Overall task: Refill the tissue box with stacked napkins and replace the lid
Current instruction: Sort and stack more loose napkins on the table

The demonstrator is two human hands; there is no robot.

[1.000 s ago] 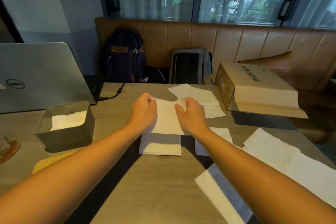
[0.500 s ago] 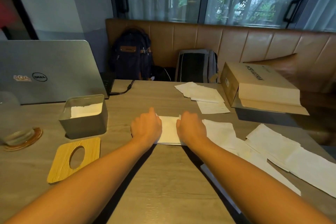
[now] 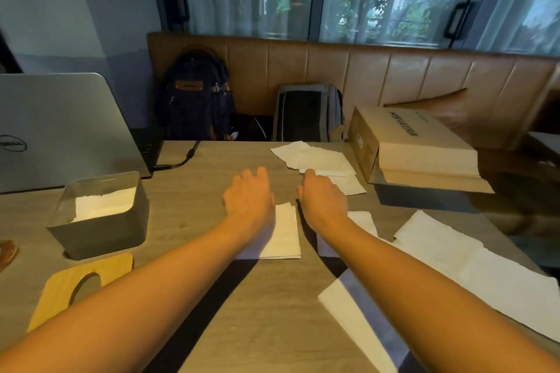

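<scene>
In the head view, the folded napkin (image 3: 283, 233) lies loose to the right of the tissue box (image 3: 103, 236), between your wrists. A forearm brushing it as you reach could drag it askew or unfold it. The lid (image 3: 60, 291) lies off, just in front of the box. Your left hand (image 3: 248, 197) and right hand (image 3: 322, 201) stretch forward palms down, fingers straight, slightly apart, holding nothing.

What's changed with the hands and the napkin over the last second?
The left hand and right hand gripped a napkin, laid it down and pressed it flat, then let go and moved forward, open. The napkin now lies by their wrists. The box and its lid, off beside it, stayed put.
</scene>
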